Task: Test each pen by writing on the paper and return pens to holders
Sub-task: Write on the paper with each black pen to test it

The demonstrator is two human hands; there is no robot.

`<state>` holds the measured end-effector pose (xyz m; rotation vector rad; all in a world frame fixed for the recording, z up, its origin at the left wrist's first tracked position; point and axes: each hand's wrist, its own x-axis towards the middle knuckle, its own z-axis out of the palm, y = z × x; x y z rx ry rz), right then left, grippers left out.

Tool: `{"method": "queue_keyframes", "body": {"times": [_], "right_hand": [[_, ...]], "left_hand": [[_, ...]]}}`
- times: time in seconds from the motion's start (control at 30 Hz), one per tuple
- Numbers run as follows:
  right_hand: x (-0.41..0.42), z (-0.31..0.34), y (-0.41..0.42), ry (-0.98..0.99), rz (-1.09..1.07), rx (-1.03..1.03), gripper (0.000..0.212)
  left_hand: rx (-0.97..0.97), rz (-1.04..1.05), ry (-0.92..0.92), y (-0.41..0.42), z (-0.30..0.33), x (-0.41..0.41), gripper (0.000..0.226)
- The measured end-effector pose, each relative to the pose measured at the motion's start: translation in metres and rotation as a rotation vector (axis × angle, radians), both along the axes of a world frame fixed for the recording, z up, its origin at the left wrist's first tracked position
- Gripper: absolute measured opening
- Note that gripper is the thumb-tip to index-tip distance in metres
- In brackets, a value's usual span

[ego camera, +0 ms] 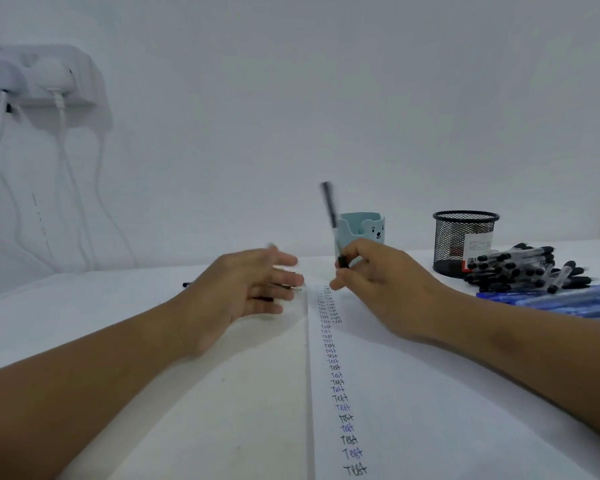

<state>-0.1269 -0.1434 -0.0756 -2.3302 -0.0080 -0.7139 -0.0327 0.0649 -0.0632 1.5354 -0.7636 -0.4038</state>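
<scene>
My right hand (371,271) pinches a black pen (331,216) standing up, just in front of the blue cup (368,226), so it can drop in. My left hand (253,282) is spread flat, fingers apart, over the paper (413,393) to keep it still.

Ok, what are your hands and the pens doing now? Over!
Right hand pinches an upright pen. Left hand open above pens on the table. Teal holder behind, nothing blocking.
</scene>
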Motion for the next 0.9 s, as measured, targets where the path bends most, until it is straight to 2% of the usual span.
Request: {"method": "queue_keyframes", "body": {"times": [0.07, 0.13, 0.17, 0.27, 0.37, 0.53, 0.7, 0.9], "right_hand": [[0.000, 0.001, 0.003, 0.029, 0.094, 0.267, 0.005], [0.000, 0.002, 0.005, 0.040, 0.129, 0.345, 0.004], [0.000, 0.003, 0.005, 0.049, 0.128, 0.383, 0.005], [0.000, 0.005, 0.005, 0.121, 0.146, 0.507, 0.010], [-0.001, 0.007, 0.005, 0.192, 0.156, 0.533, 0.020], [0.000, 0.010, 0.006, 0.274, 0.177, 0.456, 0.020], [0.007, 0.003, 0.009, 0.191, 0.111, 0.304, 0.036], [0.008, 0.001, 0.009, 0.203, 0.084, 0.184, 0.032]], "left_hand": [[0.206, 0.023, -0.323, -0.002, -0.007, -0.004, 0.017], [0.376, -0.011, -0.596, -0.005, -0.013, -0.006, 0.013], [0.419, -0.032, -0.652, -0.006, -0.014, -0.006, 0.012], [0.451, -0.051, -0.674, -0.008, -0.015, -0.003, 0.011], [0.444, -0.040, -0.675, -0.009, -0.016, -0.001, 0.010], [0.449, -0.048, -0.686, -0.009, -0.015, -0.001, 0.011], [0.432, -0.047, -0.669, -0.010, -0.015, 0.000, 0.011], [0.423, -0.057, -0.651, -0.009, -0.016, 0.000, 0.011]]}}
